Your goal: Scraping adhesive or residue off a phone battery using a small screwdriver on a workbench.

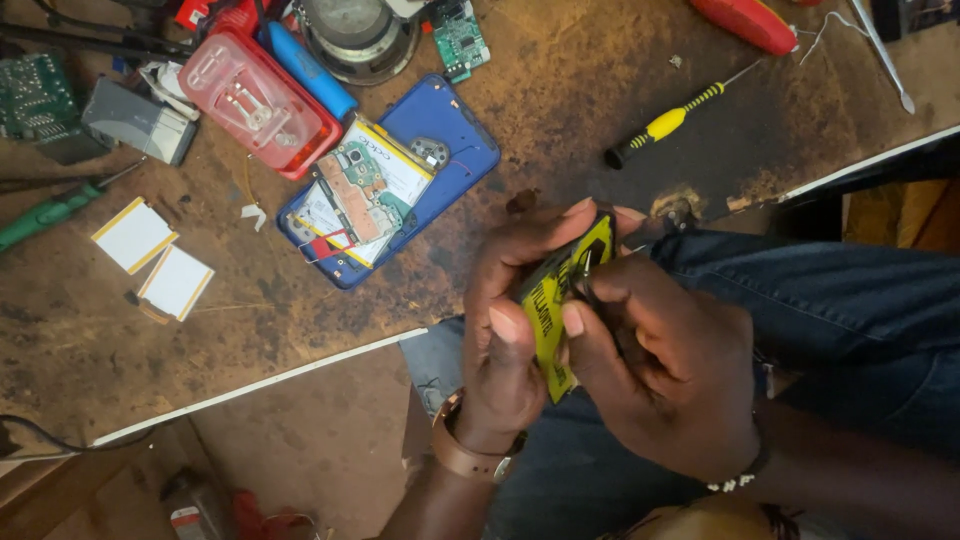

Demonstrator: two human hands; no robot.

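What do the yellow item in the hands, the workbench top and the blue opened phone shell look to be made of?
Yellow item: thin glossy sheet, probably plastic film or a printed label; it flexes between left hand and right hand.
Workbench top: likely wood or board, matt, stained, worn brown.
Blue phone shell: seemingly moulded plastic, smooth, slight sheen.

left hand, right hand, both curled, touching

A repair workshop: a scarred workbench strewn with an opened phone, circuit boards and screwdrivers
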